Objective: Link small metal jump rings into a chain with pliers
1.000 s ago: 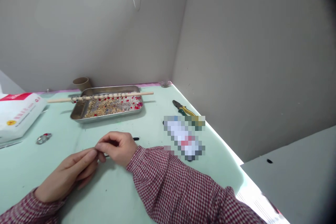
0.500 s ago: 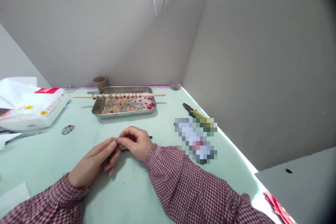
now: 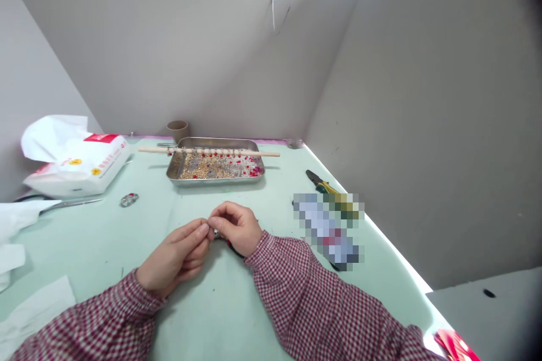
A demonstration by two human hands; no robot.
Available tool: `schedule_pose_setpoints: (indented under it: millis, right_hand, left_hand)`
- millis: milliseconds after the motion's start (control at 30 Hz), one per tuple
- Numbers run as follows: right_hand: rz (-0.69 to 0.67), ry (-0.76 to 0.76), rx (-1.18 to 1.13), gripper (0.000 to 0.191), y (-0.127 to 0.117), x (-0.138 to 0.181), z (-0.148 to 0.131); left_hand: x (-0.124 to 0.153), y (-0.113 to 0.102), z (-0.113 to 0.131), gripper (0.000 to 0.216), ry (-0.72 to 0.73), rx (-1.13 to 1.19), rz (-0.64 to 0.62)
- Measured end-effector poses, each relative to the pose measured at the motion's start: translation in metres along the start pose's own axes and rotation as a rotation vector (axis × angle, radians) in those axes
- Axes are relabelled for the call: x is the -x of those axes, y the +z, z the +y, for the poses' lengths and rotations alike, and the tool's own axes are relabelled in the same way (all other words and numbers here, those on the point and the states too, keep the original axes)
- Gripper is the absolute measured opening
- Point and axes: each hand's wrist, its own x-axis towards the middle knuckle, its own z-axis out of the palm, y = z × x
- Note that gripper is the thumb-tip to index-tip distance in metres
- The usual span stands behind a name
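My left hand [image 3: 175, 256] and my right hand [image 3: 237, 227] meet fingertip to fingertip low over the pale green table [image 3: 105, 237]. Both are closed in a pinch around a small item [image 3: 215, 233] that is too small to name. A dark tool handle [image 3: 232, 247] shows under my right hand. Behind them stands a metal tray [image 3: 215, 166] of small gold and red beads, with a wooden stick [image 3: 207, 152] threaded with beads lying across its rim.
A white bag with red print [image 3: 80, 163] lies at the left, with scissors [image 3: 70, 203] and white tissues [image 3: 17, 220] near it. A small shiny piece [image 3: 129, 199] sits left of centre. Pliers [image 3: 324, 185] and a blurred-out object [image 3: 328, 230] lie at the right, a cardboard tube [image 3: 178, 130] at the back.
The view has swung to the left, so everything sits further right in the frame. My hands have stayed pinched together on the table.
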Motion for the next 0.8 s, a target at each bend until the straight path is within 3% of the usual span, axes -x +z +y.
schedule_pose_setpoints:
  millis: [333,500,633,733,800]
  right_hand:
    - [0.038,-0.034,0.108,0.014,0.0,-0.001,0.005]
    - [0.029,-0.179,0.56,0.023,-0.007,0.0,0.002]
    - [-0.084,-0.267,0.933,0.036,-0.018,-0.001,-0.01]
    - [-0.261,-0.21,1.14,0.055,-0.026,-0.001,-0.018]
    - [-0.361,-0.173,1.203,0.058,-0.029,0.0,-0.02]
  left_hand:
    - [-0.001,0.003,0.003,0.028,0.101,-0.178,0.113]
    - [-0.003,-0.002,0.005,0.028,0.173,-0.167,0.234]
    - [-0.003,-0.004,0.007,0.027,0.213,-0.104,0.339]
    - [-0.003,-0.005,0.008,0.026,0.208,-0.041,0.371]
    - [-0.003,-0.006,0.009,0.025,0.206,0.01,0.366]
